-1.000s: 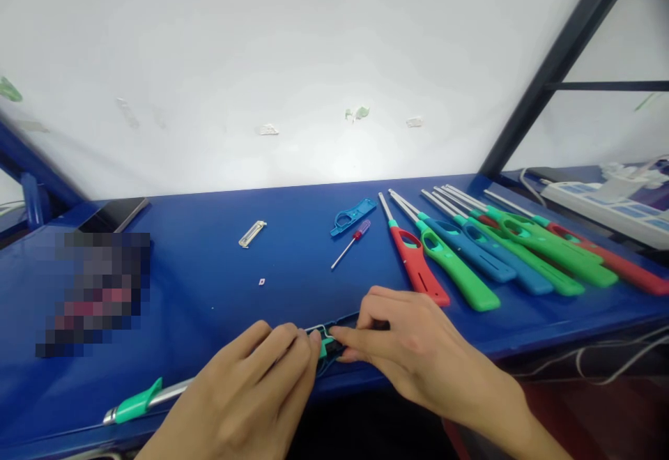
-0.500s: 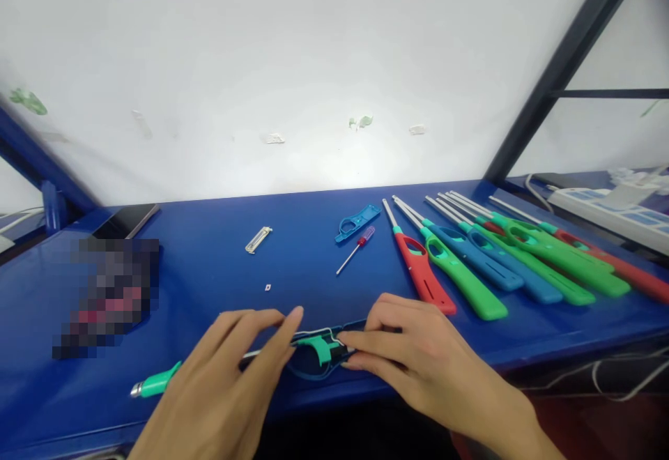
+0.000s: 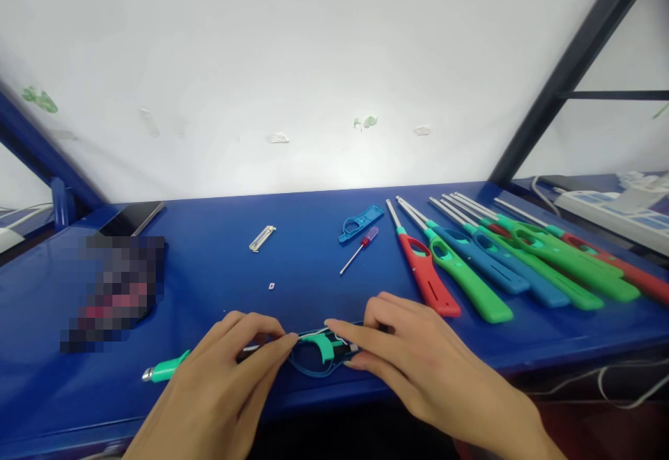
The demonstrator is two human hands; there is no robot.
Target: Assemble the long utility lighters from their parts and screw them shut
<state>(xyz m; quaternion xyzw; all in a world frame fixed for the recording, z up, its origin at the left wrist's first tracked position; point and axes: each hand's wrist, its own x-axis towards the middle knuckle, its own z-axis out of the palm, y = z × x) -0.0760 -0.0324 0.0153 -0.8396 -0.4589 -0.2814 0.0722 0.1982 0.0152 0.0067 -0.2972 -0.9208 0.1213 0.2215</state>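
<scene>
At the desk's front edge lies an opened blue gas lighter [image 3: 312, 371], its inside facing up. A green trigger [image 3: 326, 348] and a thin white wire [image 3: 313, 334] show inside it. My left hand [image 3: 224, 373] is closed at the lighter's front end, thumb and fingertips together where the wire runs in. My right hand [image 3: 412, 348] grips the rear of the housing, with its index finger stretched over the wire. The rear of the housing is hidden under this hand. Left of my left hand, a green part with a metal tip [image 3: 166, 369] sticks out.
A loose blue housing half [image 3: 362, 223], a screwdriver [image 3: 359, 249], a small pale metal part [image 3: 262, 238] and a tiny pinkish piece [image 3: 271, 286] lie beyond my hands. Several lighters [image 3: 470, 261] fan out at right. A phone [image 3: 133, 218] and a blurred dark object [image 3: 118, 293] lie left.
My left thumb has come down onto the front end of the lighter, closing the pinch. My right index finger has stretched forward along the wire. The view has shifted slightly.
</scene>
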